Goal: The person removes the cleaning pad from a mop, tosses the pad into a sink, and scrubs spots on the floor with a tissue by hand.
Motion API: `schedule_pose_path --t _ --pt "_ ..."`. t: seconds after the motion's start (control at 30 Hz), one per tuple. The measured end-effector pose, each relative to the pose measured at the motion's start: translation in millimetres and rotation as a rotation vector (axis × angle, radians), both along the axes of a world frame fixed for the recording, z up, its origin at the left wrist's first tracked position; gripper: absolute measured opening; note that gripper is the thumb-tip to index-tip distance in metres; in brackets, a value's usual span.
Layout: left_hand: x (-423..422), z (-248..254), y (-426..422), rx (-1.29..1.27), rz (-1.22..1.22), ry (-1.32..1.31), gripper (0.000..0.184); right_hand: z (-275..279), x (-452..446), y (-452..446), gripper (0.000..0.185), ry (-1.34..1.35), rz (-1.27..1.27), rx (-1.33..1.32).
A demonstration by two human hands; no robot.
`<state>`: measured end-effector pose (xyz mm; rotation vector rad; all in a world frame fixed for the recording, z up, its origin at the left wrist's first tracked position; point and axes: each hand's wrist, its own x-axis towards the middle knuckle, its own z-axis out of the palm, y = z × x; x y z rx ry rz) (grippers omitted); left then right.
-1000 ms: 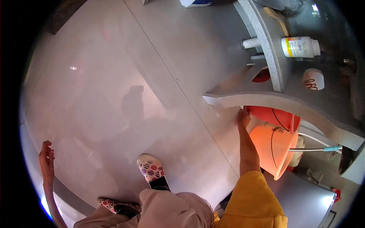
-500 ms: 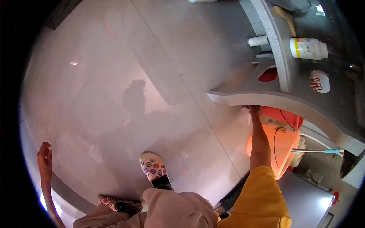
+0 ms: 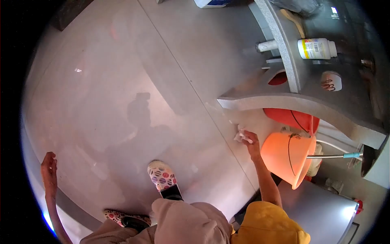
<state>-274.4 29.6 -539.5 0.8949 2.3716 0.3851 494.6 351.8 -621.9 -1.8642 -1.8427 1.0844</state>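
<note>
My right hand (image 3: pixel 252 143) pinches a crumpled whitish cloth or tissue (image 3: pixel 240 135) above the floor, just left of an orange bucket (image 3: pixel 284 156). Behind it, a red bucket (image 3: pixel 286 117) sits partly under the curved counter edge (image 3: pixel 260 103). At the far left, my left hand (image 3: pixel 49 167) is away from every object, its fingers loosely curled with gaps between them and nothing visible in them.
A metal pole (image 3: pixel 329 156) with a blue band leans in the orange bucket. On the dark counter lie a white bottle (image 3: pixel 315 49), a wooden spatula (image 3: pixel 293 21) and a cup (image 3: pixel 331 81). A grey metallic surface (image 3: pixel 313 211) is at lower right.
My right hand has come out from beside the red bucket, under the counter edge, toward me and left, with the whitish cloth or tissue now in plain view. My left hand has hardly moved.
</note>
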Motion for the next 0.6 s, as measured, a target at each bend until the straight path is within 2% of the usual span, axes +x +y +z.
schedule_pose_path --t 0.07,0.13,0.2,0.3,0.33,0.43,0.47,0.53,0.57,0.6 --pt "-5 -7 -9 0.078 -0.013 0.007 0.012 5 1 0 0.034 0.021 -0.204 -0.091" --pt "-7 -3 -9 0.117 -0.076 0.009 0.012 2 -9 3 0.036 -0.071 -0.397 -0.197" --pt "0 8 2 0.049 -0.056 -0.063 0.01 -21 -21 17 0.033 -0.163 -0.65 -0.396" --pt "16 16 0 0.075 -0.017 -0.061 0.008 -64 -51 0 0.033 -1.393 0.249 0.087" --pt "20 15 -3 0.104 -0.007 -0.042 0.008 -76 -66 -5 0.031 -1.044 -0.068 0.201" --pt "30 22 -9 0.042 0.045 -0.075 0.008 -49 -159 -10 0.018 -0.93 0.016 0.443" --pt "30 14 -19 0.145 -0.077 0.024 0.008 -63 -171 -6 0.021 -0.872 0.076 0.513" --pt "40 20 -22 0.081 -0.068 0.047 0.01 -80 -212 -2 0.024 -0.722 0.162 0.641" --pt "43 23 -23 0.047 -0.065 0.058 0.01 -70 -254 -5 0.024 -0.619 0.182 0.664" --pt "46 20 -29 0.126 -0.07 0.066 0.011 -60 -296 -7 0.024 -0.517 0.205 0.685"
